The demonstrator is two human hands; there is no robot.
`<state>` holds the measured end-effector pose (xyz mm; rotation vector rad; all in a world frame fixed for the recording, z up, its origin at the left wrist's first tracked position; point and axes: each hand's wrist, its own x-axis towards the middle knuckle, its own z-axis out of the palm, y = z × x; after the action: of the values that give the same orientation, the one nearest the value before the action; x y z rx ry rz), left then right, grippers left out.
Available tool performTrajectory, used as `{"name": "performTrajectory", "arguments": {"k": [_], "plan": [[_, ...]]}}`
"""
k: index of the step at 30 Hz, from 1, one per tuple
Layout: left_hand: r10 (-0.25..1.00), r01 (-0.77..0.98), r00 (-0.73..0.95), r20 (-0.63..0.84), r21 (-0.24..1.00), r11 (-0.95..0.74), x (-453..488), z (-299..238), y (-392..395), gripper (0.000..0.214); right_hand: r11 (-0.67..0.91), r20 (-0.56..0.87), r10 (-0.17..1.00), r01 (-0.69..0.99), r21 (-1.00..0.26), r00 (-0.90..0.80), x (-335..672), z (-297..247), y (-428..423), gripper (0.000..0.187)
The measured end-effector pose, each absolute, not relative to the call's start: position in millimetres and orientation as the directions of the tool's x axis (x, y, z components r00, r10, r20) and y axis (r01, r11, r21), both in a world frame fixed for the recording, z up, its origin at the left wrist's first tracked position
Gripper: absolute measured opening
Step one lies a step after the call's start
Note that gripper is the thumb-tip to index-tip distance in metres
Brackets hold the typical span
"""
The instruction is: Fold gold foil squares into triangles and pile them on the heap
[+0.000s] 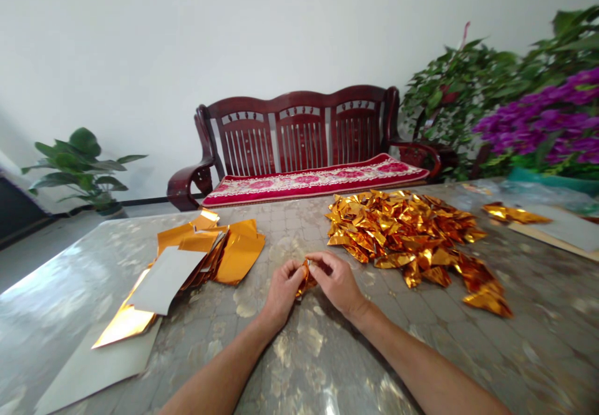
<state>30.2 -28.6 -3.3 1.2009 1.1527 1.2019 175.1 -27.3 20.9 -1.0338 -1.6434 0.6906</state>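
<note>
Both hands meet over the middle of the table around a small folded piece of gold foil paper (306, 283). My left hand (283, 287) is closed on its left side, thumb and fingertips pinching it. From the right, my right hand (339, 281) pinches the same piece, the index finger curled over the top. Much of the foil is hidden behind the fingers. Left of my hands lies a loose stack of flat gold foil sheets (241, 251), some with the grey-white back up. To the right spreads a large heap of folded gold foil pieces (397, 224).
The patterned table (290, 365) has a glossy surface. A grey-white sheet (103, 356) lies at its left edge. On the right are a pale board (561, 228) and clear plastic (552, 196). Beyond stand a wooden bench (299, 134), a potted plant (87, 165) and purple flowers (543, 122).
</note>
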Motion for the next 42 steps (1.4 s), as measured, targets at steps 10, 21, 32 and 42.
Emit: {"name": "performTrajectory", "arguments": {"k": [10,21,32,42], "plan": [[0.998,-0.099,0.058,0.033,0.995,-0.027,32.1,0.4,-29.8,0.027,0.48,0.47,0.876,0.291,-0.828,-0.107,176.3,20.1,-25.7,0.021],[0.995,-0.076,0.038,0.093,0.993,-0.09,34.1,2.4,-32.6,0.027,0.46,0.483,0.875,0.33,-0.824,-0.013,174.2,21.8,-29.5,0.012],[0.982,0.047,0.042,0.185,0.981,-0.187,32.2,5.0,-38.5,0.025,0.583,0.658,0.749,0.545,-0.602,-0.074,177.3,26.3,-33.0,0.012],[0.985,-0.045,0.052,0.163,0.986,-0.161,29.0,1.8,-35.0,0.029,0.655,0.653,0.741,0.375,-0.655,-0.154,181.0,23.7,-32.4,0.018]]}}
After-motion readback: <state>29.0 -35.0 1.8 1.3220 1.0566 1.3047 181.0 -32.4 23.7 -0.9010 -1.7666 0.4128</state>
